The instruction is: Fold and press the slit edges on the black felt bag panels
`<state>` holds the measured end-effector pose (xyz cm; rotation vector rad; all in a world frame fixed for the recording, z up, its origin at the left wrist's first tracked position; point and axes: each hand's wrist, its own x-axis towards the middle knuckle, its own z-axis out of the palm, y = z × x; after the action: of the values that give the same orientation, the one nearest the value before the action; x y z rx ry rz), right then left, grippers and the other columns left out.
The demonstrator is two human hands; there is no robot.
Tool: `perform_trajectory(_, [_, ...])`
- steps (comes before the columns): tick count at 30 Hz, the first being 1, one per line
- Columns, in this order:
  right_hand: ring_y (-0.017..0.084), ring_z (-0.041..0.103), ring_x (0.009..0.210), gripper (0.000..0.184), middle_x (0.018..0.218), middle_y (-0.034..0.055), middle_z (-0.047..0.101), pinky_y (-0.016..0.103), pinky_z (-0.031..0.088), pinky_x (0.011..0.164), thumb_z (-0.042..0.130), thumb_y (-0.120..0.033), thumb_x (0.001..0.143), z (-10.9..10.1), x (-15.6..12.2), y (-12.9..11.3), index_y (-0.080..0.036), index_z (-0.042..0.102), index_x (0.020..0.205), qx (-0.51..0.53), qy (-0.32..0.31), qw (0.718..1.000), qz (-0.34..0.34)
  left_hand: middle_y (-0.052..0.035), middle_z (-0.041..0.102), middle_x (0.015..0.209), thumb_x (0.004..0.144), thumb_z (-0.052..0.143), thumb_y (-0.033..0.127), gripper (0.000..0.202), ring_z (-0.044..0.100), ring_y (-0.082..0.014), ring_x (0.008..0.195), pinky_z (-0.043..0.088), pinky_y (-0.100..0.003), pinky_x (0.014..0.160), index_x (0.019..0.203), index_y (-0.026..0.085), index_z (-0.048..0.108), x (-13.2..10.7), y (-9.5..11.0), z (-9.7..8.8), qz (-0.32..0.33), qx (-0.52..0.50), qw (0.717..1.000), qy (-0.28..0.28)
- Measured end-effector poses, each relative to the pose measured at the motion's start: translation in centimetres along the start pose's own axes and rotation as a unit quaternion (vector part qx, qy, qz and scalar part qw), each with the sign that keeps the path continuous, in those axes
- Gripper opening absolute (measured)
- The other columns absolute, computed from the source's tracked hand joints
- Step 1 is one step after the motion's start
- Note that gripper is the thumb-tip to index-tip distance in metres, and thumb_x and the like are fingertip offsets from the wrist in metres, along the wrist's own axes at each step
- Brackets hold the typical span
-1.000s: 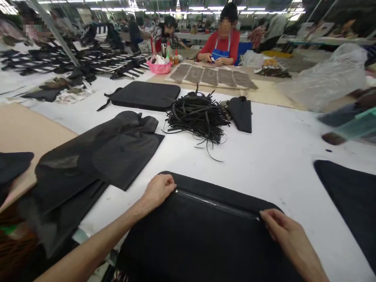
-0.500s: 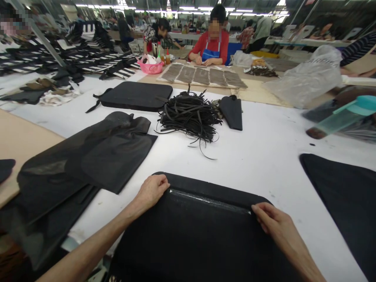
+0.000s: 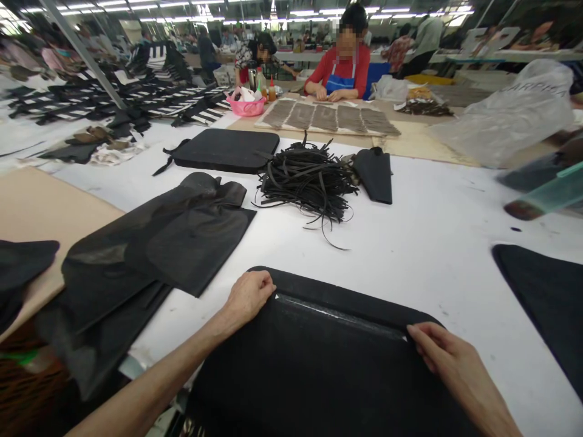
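Note:
A black panel (image 3: 319,376) with rounded corners lies in front of me, its far border forming a raised band (image 3: 350,297). Along that band runs a thin shiny strip (image 3: 337,315), with a small white mark at either end. My left hand (image 3: 250,295) is closed, thumb and fingers pinching the panel near the strip's left end. At the right end, my right hand (image 3: 449,352) pinches the panel's edge between thumb and fingers. The fingertips' undersides are hidden.
Black sheets (image 3: 159,230) lie to the left, a heap of black strips (image 3: 310,182) beyond the panel. Farther back are a black padded piece (image 3: 228,149) and a pink basket (image 3: 246,107). A person in red (image 3: 337,67) sits opposite. A teal-lidded bottle (image 3: 546,194) stands right.
The whole view has swung a little left, so everything sits farther right in the picture. Both hands keep their pinch on the panel at the same places.

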<state>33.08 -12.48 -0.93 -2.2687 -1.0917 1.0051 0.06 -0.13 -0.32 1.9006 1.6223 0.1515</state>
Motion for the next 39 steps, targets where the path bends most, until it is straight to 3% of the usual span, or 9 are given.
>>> perform_trajectory(12, [0.013,0.043,0.048,0.038,0.053,-0.0030,0.048,0.026,0.032,0.047,0.046,-0.058,0.075,0.3,0.5,1.3,-0.021,0.053,0.068,0.011,-0.010,1.000,-0.002,0.0025,0.056,0.062,0.078,0.049,0.027,0.015,0.052,-0.0134,0.063,0.029,-0.023,0.054,0.066,0.020,0.054,-0.1,-0.1,0.1,0.007,0.037,0.999,-0.001])
perform_trajectory(18, [0.012,0.040,0.045,0.037,0.050,-0.0041,0.045,0.026,0.029,0.045,0.048,-0.057,0.075,0.3,0.2,0.6,-0.021,0.050,0.064,0.036,0.000,0.999,-0.010,0.0011,0.058,0.065,0.083,0.044,0.028,0.015,0.054,-0.0153,0.064,0.028,-0.025,0.055,0.072,0.021,0.051,-1.0,0.7,0.4,0.003,0.101,0.995,0.013])
perform_trajectory(27, [0.009,0.038,0.043,0.032,0.047,-0.0067,0.041,0.023,0.026,0.043,0.049,-0.050,0.075,0.4,0.0,0.4,-0.021,0.047,0.064,0.079,0.003,0.997,-0.018,-0.0037,0.063,0.076,0.092,0.027,0.027,0.022,0.060,-0.0212,0.063,0.036,-0.029,0.055,0.100,0.019,0.046,-2.5,2.3,1.4,0.006,0.304,0.952,0.044])
perform_trajectory(29, [0.009,0.038,0.043,0.030,0.047,-0.0069,0.041,0.023,0.026,0.042,0.049,-0.048,0.075,0.4,-0.1,0.4,-0.020,0.047,0.064,0.080,0.008,0.997,-0.018,-0.0048,0.062,0.081,0.091,0.028,0.021,0.023,0.060,-0.0213,0.068,0.040,-0.030,0.058,0.101,0.019,0.049,-2.6,2.2,1.6,0.060,0.327,0.941,0.068])
perform_trajectory(31, [0.010,0.039,0.043,0.028,0.047,-0.0067,0.042,0.023,0.028,0.042,0.048,-0.046,0.075,0.5,-0.2,0.4,-0.020,0.047,0.063,0.076,0.013,0.997,-0.020,-0.0066,0.060,0.091,0.087,0.032,0.011,0.026,0.058,-0.0218,0.080,0.042,-0.033,0.069,0.099,0.018,0.053,-2.6,2.0,1.7,0.159,0.336,0.925,0.079])
perform_trajectory(34, [0.010,0.040,0.044,0.026,0.047,-0.0057,0.043,0.023,0.029,0.043,0.046,-0.043,0.076,0.5,-0.3,0.1,-0.020,0.049,0.062,0.039,0.040,0.998,-0.034,-0.0085,0.059,0.099,0.082,0.036,0.002,0.031,0.054,-0.0216,0.091,0.042,-0.033,0.081,0.097,0.016,0.059,-2.5,1.5,2.0,0.272,0.336,0.900,0.060])
perform_trajectory(39, [0.011,0.043,0.049,0.024,0.050,-0.0045,0.046,0.023,0.029,0.046,0.044,-0.039,0.076,0.7,-0.6,-0.1,-0.020,0.051,0.061,-0.014,0.090,0.995,-0.040,-0.0099,0.060,0.095,0.076,0.034,-0.005,0.047,0.054,-0.0225,0.088,0.044,-0.034,0.079,0.113,0.013,0.058,-3.0,0.8,2.7,0.296,0.382,0.873,0.069])
